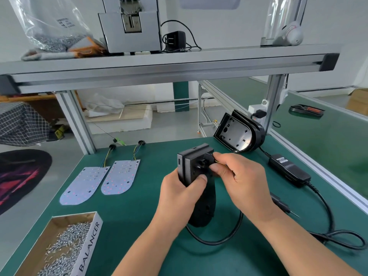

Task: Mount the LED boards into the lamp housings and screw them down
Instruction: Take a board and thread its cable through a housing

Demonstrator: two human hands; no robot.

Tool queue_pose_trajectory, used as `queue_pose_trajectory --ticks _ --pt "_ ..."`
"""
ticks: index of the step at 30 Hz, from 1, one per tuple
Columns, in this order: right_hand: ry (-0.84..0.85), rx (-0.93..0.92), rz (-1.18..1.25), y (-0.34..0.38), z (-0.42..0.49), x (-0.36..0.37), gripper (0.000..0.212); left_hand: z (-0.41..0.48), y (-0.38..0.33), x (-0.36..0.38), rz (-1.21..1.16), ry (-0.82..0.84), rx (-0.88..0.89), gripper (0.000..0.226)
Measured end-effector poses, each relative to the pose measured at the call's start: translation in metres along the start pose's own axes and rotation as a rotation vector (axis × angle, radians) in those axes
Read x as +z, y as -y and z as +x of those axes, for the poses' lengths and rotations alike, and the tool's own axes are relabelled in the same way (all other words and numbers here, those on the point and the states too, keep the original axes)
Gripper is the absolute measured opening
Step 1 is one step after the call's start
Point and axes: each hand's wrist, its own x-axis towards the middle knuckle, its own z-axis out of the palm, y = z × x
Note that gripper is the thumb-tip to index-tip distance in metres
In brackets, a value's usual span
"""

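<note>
I see a bright, evenly lit scene, with soft, diffuse light and no hard highlights. Shadows are faint: a weak dark patch lies on the green mat (129,220) under my hands, and the space below the shelf (159,62) is a shade dimmer. The plastic bag (49,20) at upper left shows pale sheen. Wide-angle distortion bows the shelf rail and splays the frame posts outward toward the edges. The centre is sharp; the far corners and background floor look softer and slightly smeared.

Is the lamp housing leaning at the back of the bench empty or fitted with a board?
Empty: the leaning housing shows its bare black interior.
</note>
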Motion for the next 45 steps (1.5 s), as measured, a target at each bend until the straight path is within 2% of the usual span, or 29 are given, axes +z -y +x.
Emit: queue_pose_trajectory --ticks 5,11,15,17,22,26,29,31,34,36,38,39,41,43,44,45 --pt "0.068 0.279 0.134 0.000 0.003 -0.001 0.015 -0.001 0.002 0.003 0.007 0.003 -0.005 0.021" --pt "0.102 0.266 0.137 0.005 -0.001 -0.001 0.030 0.000 0.003 0.002 -0.027 -0.026 -0.026 0.018" --pt "0.040 0.494 0.468 0.008 -0.001 0.001 0.020 0.000 0.005 0.004 -0.005 -0.031 -0.010 0.017" --pt "0.011 0.487 0.445 0.010 -0.002 0.002 0.017 -0.002 0.008 0.007 0.035 -0.053 -0.003 0.017" --pt "0.097 0.336 0.276 0.011 0.005 -0.002 0.014 0.002 0.013 0.002 0.192 -0.049 0.031 0.019" --pt "0.152 0.243 0.115 0.008 0.009 -0.005 0.011 0.006 0.013 -0.004 0.273 0.029 0.027 0.016" --pt "0.194 0.384 0.299 0.003 0.011 -0.007 0.020 0.006 0.011 -0.004 0.290 0.061 0.034 0.005" --pt "0.206 0.439 0.388 -0.002 0.011 -0.007 0.022 0.004 0.009 -0.002 0.315 0.066 0.047 0.006" --pt "0.184 0.540 0.556 -0.005 0.009 0.003 0.020 0.001 0.001 0.000 0.449 0.104 0.168 0.006" --pt "0.156 0.607 0.669 -0.007 0.007 0.012 0.021 0.001 -0.002 -0.002 0.414 0.183 0.224 0.038" --pt "0.153 0.665 0.775 -0.011 0.005 0.018 0.022 0.003 -0.002 -0.011 0.159 0.196 0.105 0.069" --pt "0.166 0.701 0.822 -0.013 0.005 0.019 0.023 0.007 0.000 -0.016 0.021 0.149 0.000 0.073" --pt "0.193 0.795 0.928 -0.018 0.003 0.021 0.026 0.017 0.011 -0.024 -0.117 0.005 -0.157 0.053" --pt "0.209 0.875 1.047 -0.020 0.000 0.026 0.028 0.025 0.024 -0.031 -0.020 -0.094 -0.218 0.023" --pt "0.218 0.893 1.082 -0.020 -0.001 0.030 0.031 0.027 0.030 -0.034 0.049 -0.082 -0.237 0.018" --pt "0.227 0.902 1.093 -0.020 -0.003 0.034 0.036 0.028 0.037 -0.036 0.090 -0.035 -0.251 0.023"
